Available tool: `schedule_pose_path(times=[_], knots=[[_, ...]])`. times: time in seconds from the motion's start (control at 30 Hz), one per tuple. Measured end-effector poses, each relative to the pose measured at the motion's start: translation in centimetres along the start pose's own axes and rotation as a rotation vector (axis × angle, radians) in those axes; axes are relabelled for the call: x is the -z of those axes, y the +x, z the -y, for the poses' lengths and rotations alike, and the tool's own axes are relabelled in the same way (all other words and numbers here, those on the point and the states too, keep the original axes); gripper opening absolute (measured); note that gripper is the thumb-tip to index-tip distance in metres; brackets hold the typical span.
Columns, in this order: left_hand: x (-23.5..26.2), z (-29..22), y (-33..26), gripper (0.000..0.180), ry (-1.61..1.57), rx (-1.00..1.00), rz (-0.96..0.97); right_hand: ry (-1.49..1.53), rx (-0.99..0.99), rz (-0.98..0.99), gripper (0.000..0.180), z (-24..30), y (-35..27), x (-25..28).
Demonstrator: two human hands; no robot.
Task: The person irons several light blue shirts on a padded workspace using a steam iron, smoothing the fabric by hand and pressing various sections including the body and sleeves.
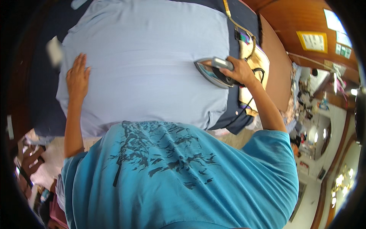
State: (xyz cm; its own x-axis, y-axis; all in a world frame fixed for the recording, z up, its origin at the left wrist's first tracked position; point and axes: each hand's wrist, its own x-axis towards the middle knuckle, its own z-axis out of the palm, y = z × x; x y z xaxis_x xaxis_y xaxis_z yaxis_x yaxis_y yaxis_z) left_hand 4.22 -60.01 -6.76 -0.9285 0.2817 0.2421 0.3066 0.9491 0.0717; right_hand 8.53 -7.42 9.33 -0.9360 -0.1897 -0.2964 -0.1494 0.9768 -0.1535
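A light blue garment [145, 42] lies spread over a dark blue covered ironing surface [44, 91]. On its right part rests a clothes iron [215, 74], its pointed tip toward the left. My right hand [240, 71] is wrapped round the iron's handle. Near the garment's left edge my left hand [78, 78] lies flat on the cloth, fingers stretched out. Faint creases run across the fabric between the two hands. How the garment is cut cannot be fully made out.
A folded cream cloth [259, 63] with coloured patches lies right of the iron. The iron's cord [253, 45] loops over it. A blurred whitish object [55, 51] is beyond my left hand. A brown panel [275, 65] and a wooden wall [282, 19] stand at the right.
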Motion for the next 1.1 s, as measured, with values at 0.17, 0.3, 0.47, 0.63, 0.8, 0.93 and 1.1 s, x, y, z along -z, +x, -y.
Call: schedule_pose_path(times=[0.17,0.3,0.47,0.63,0.8,0.93,1.1], knots=[[2.1,-2.6,-3.0,0.051,-0.062,0.134,-0.247,0.049,-0.106,-0.166,0.062,-1.2,2.3,-1.2],[6.7,-5.8,-9.4,0.044,-0.095,0.192,-0.284,0.277,-0.010,-0.207,0.081,-5.3,9.2,-3.2],[7.9,-12.9,-25.8,0.037,-0.101,0.639,-0.389,0.337,0.224,-0.263,0.066,-8.6,4.8,-1.9],[0.5,-21.6,-47.6,0.032,-0.364,1.234,-0.037,0.354,0.166,-0.315,0.056,-8.7,0.2,2.4],[-3.8,-33.2,-67.4,0.034,-0.677,1.626,0.779,0.374,0.243,-0.203,0.049,-19.2,1.0,2.0],[-2.7,-34.5,-69.6,0.036,-0.814,1.648,0.822,0.284,0.118,-0.204,0.048,-21.3,-1.3,1.6],[-2.6,-28.7,-63.9,0.039,-0.791,1.506,0.543,0.124,0.005,-0.247,0.046,-19.8,-2.4,0.4]])
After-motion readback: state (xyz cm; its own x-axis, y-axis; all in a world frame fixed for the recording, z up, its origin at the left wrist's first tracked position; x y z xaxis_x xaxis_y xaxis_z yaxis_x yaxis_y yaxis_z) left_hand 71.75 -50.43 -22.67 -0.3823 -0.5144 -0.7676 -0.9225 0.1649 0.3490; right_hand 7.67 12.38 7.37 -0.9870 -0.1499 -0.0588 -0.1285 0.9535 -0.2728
